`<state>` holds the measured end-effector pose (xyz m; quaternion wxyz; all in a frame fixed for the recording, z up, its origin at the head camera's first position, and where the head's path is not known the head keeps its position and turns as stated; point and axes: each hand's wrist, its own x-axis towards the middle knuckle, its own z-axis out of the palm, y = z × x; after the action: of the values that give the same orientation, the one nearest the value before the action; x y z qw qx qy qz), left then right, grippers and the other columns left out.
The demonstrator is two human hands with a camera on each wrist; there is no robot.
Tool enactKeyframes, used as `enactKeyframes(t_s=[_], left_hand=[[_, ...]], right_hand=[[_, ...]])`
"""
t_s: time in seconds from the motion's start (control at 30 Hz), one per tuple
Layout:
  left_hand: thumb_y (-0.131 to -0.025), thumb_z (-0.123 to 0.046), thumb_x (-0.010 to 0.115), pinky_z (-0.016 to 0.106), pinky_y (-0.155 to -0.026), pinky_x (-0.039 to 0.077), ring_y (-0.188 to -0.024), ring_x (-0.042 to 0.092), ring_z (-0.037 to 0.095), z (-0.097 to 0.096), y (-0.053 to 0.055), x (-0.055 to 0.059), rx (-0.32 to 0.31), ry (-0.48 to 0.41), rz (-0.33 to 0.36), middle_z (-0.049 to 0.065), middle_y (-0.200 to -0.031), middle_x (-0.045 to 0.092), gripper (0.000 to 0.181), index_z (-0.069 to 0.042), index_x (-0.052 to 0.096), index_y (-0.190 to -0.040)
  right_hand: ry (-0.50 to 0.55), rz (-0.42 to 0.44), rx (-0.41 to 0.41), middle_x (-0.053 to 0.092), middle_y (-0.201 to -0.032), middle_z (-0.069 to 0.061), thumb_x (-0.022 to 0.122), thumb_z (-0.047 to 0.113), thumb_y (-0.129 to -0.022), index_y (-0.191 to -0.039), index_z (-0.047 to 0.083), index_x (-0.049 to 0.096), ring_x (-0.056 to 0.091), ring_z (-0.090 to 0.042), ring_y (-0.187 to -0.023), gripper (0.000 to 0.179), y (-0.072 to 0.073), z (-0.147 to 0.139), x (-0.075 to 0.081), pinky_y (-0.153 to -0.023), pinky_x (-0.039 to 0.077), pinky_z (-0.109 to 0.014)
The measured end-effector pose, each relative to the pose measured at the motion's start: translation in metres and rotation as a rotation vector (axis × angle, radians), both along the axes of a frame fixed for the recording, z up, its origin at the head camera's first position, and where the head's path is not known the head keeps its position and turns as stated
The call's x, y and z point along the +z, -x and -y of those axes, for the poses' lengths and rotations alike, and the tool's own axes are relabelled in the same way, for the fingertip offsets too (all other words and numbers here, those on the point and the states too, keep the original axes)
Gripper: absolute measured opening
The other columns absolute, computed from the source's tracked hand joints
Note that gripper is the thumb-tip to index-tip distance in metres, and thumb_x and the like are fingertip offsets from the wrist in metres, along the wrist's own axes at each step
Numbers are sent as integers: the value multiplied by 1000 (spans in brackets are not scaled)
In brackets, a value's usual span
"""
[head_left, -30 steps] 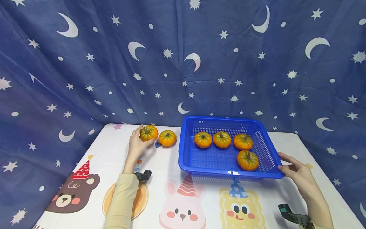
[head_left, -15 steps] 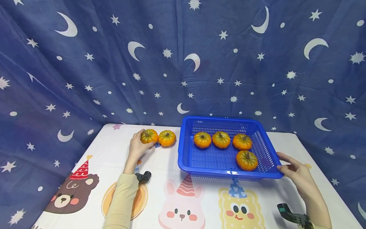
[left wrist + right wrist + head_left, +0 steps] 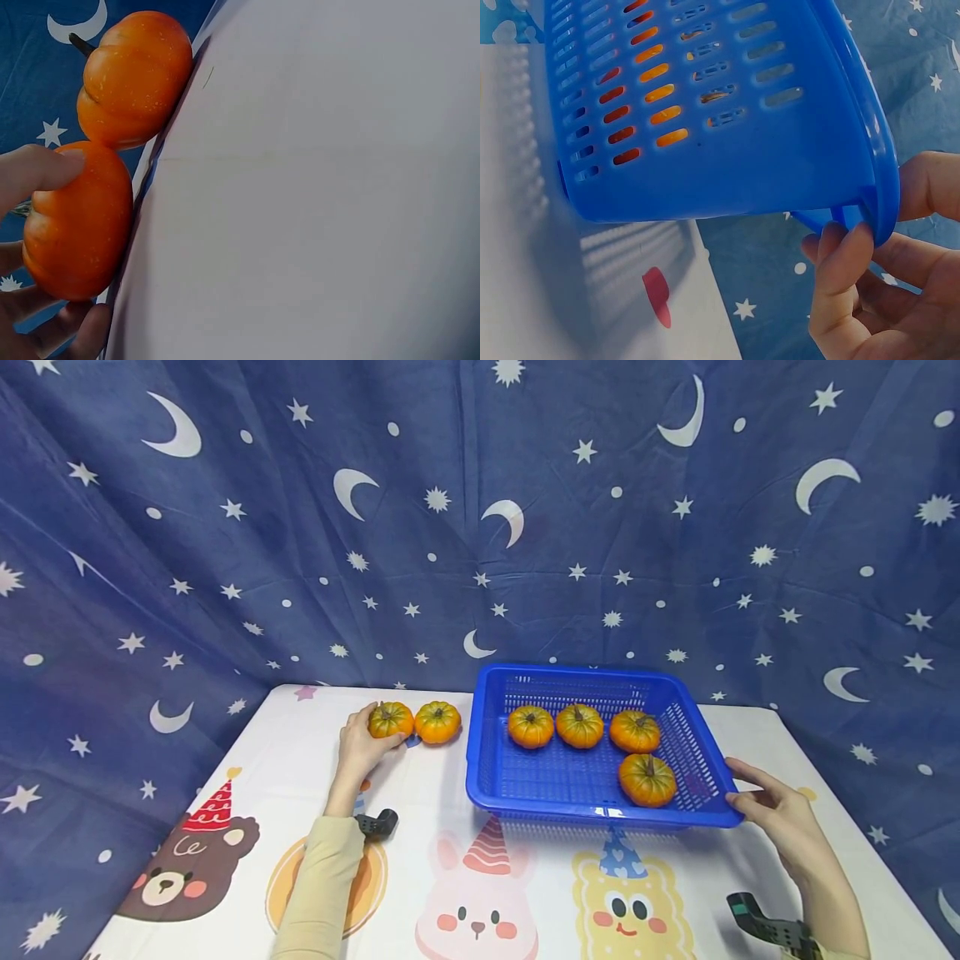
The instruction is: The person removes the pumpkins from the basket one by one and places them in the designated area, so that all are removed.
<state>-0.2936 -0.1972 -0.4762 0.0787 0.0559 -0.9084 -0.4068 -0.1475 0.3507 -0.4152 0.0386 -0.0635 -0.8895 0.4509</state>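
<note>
The left hand (image 3: 362,742) has its thumb and fingers curled round the left pumpkin (image 3: 391,721) on the table (image 3: 420,793). Only the left wrist view shows plainly that it touches the other pumpkin (image 3: 136,79). The right hand (image 3: 783,814) pinches a corner of the blue basket (image 3: 551,808). The head view shows 4 pumpkins (image 3: 580,727) inside; the right wrist view just shows orange through the holes (image 3: 783,97).

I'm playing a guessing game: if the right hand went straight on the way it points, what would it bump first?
The blue basket: the right hand grips its rim near the front right corner. Past the rim, maybe the front pumpkin inside, though depth is unclear.
</note>
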Motion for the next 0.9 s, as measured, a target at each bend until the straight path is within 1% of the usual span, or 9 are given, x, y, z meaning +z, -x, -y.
enactKeyframes(t_s=[0.17,0.33,0.43,0.53,0.73,0.9], left_hand=[[-80,-28,75,57,-106,31,-123,36,46,1,-1,2,-36,-12,14,31,-139,39,84,-3,32,-148],[-79,-27,75,59,-111,28,-129,35,47,3,-2,1,-52,-25,33,31,-141,37,88,-4,28,-149],[-79,-26,75,60,-112,28,-130,35,48,5,-3,1,-51,-37,43,31,-141,37,88,-4,27,-150],[-80,-25,75,59,-112,28,-131,36,47,5,-4,2,-43,-56,44,31,-141,36,88,-5,26,-150],[-81,-23,74,53,-110,34,-127,44,43,6,-7,4,-30,-99,48,29,-139,38,86,-6,27,-150],[-82,-22,72,51,-103,40,-121,48,41,8,-11,13,-12,-88,48,27,-139,39,84,-7,25,-151]], right_hand=[[0,-7,1,42,-97,37,58,15,-93,-142,-6,39,59,6,-77,57,0,0,0,-67,50,-13],[-3,15,-3,47,-91,36,59,17,-93,-143,-6,38,59,6,-76,59,0,0,0,-66,49,-13],[0,18,-2,53,-84,33,58,16,-93,-142,-8,37,59,5,-75,58,-1,0,1,-66,49,-13],[6,14,2,56,-82,31,58,16,-93,-142,-9,37,59,5,-75,58,-1,-1,1,-66,49,-13],[2,8,2,45,-91,38,59,17,-93,-142,-8,38,59,6,-77,58,-1,-1,-1,-66,49,-13],[-11,1,6,42,-95,38,59,17,-93,-142,-7,38,58,6,-77,58,0,-1,-1,-66,50,-14]])
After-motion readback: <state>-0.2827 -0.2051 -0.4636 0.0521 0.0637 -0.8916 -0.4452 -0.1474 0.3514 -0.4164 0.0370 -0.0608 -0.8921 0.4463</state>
